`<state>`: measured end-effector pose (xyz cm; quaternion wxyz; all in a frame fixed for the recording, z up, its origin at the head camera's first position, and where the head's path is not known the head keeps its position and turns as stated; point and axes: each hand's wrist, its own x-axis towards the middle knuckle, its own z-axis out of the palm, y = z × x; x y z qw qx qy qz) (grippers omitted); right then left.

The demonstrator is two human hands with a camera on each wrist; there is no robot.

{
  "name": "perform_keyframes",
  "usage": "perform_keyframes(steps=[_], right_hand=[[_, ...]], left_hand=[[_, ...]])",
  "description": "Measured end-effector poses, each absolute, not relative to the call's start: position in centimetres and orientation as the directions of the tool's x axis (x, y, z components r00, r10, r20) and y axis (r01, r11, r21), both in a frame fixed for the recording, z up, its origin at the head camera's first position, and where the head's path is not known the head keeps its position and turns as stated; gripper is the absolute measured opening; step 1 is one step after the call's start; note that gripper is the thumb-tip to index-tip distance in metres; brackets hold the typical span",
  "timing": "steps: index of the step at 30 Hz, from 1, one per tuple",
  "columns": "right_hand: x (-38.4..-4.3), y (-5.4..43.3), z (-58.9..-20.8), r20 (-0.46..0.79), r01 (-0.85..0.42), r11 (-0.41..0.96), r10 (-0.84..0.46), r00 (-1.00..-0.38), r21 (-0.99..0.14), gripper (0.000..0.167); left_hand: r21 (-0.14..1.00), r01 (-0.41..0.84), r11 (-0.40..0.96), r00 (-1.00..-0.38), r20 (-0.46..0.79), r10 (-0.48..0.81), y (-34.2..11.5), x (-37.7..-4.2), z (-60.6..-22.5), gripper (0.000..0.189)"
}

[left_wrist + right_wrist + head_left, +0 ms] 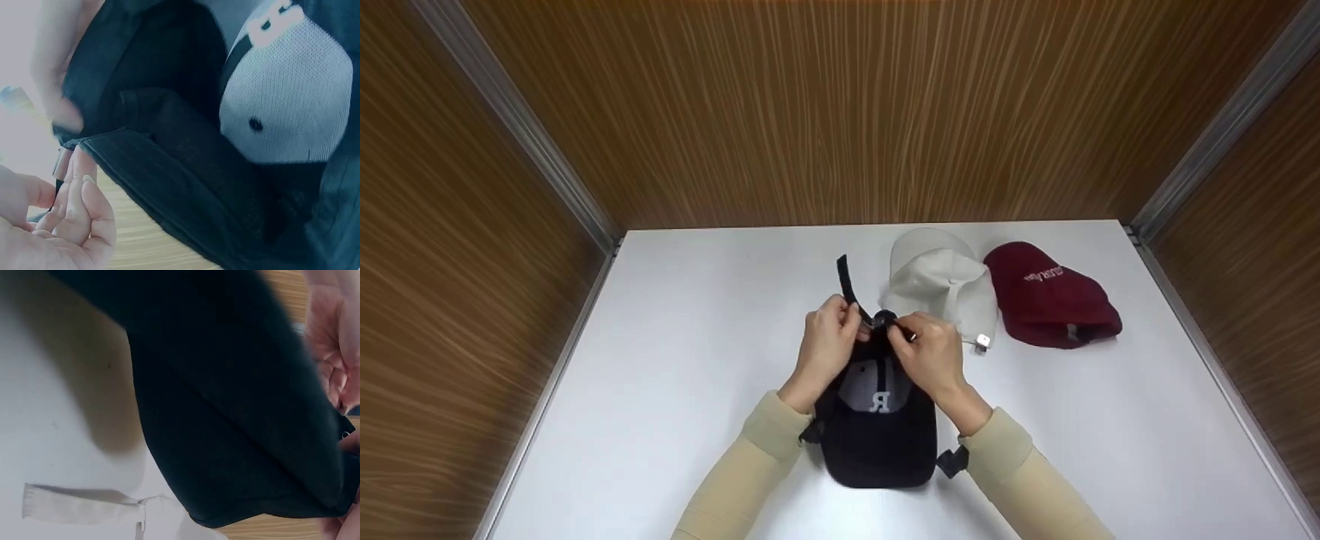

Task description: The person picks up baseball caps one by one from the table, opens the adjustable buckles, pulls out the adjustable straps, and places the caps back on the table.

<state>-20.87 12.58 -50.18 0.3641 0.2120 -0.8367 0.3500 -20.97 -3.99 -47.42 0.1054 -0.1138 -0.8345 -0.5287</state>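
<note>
A black baseball cap (pixel 879 450) with a letter R on its mesh front panel hangs between both hands, brim toward the person. My left hand (pixel 826 341) pinches the cap's black strap (pixel 845 279), whose loose end sticks up and away. My right hand (pixel 934 356) pinches the back edge of the cap beside the strap. In the left wrist view a small metal buckle (pixel 62 163) sits at the left hand's fingertips, partly hidden by them. The cap's dark side panel (pixel 225 399) covers much of the right wrist view.
Behind the right hand lies a white cap (pixel 937 285) with a metal clasp (pixel 982 343) on its strap. A dark red cap (pixel 1050 300) lies to its right. The white table (pixel 675 360) is walled by wood-grain panels (pixel 825 112).
</note>
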Motion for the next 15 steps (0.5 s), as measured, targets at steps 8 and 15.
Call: perform_keyframes(steps=[8, 15], right_hand=[[-20.78, 12.89, -49.96, 0.722, -0.573, 0.684, -0.099, -0.685, -0.451, 0.004], [-20.75, 13.26, -49.95, 0.715, -0.578, 0.677, -0.108, -0.691, -0.456, 0.004]], left_hand=[[0.866, 0.305, 0.397, -0.951, 0.296, 0.087, -4.13, -20.98, -47.33, 0.019], [0.829, 0.329, 0.451, -0.939, 0.336, 0.068, -4.30, -20.94, -47.47, 0.020]])
